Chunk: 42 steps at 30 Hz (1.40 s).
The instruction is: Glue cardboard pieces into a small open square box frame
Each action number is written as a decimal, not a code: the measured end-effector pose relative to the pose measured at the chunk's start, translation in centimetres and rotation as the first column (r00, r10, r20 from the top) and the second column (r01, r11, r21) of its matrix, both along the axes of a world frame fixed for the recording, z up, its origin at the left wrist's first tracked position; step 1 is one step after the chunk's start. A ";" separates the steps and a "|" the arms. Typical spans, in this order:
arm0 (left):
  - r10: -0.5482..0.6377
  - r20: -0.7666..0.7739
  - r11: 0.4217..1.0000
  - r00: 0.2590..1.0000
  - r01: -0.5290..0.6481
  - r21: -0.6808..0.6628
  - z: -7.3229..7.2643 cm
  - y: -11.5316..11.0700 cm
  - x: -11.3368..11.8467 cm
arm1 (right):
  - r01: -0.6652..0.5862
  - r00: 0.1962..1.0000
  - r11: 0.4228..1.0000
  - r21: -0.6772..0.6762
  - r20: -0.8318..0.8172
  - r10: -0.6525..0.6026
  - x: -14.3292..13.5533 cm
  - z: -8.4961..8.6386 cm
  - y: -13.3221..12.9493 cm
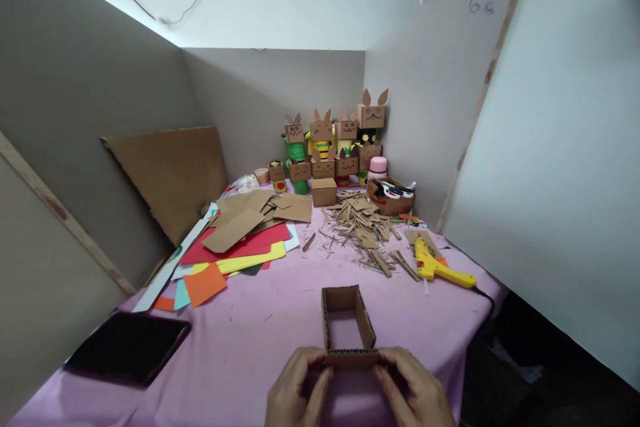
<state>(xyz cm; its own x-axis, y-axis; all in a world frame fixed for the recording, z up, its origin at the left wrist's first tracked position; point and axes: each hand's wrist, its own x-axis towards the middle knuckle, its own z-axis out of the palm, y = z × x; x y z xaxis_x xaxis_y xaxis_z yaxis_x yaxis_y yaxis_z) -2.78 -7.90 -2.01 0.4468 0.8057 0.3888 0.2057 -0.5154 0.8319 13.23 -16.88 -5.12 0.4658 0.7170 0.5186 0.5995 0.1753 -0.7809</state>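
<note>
A rectangular cardboard frame (351, 358) with four upright walls and no top lies on the purple cloth in front of me. Through its open middle the cloth shows. My left hand (301, 383) pinches the near left corner between thumb and fingers. At the near right corner, my right hand (411, 383) grips the same wall in the same way. Both thumbs rest on the near face of the frame. The fingertips behind the corners are partly hidden.
A yellow glue gun (445, 270) lies at right, its cord running over the table edge. Cardboard scraps (363, 220) and coloured paper sheets (205, 283) lie beyond. A black tablet (129, 347) is at left. Cardboard animal figures (323, 127) stand at the back, near a box with scissors (397, 190).
</note>
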 end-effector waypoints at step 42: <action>-0.014 -0.169 0.998 0.985 0.024 0.056 0.8 2.1 0.1 | -0.085 0.996 0.964 -0.251 0.019 0.093 1.5 2.6 0.1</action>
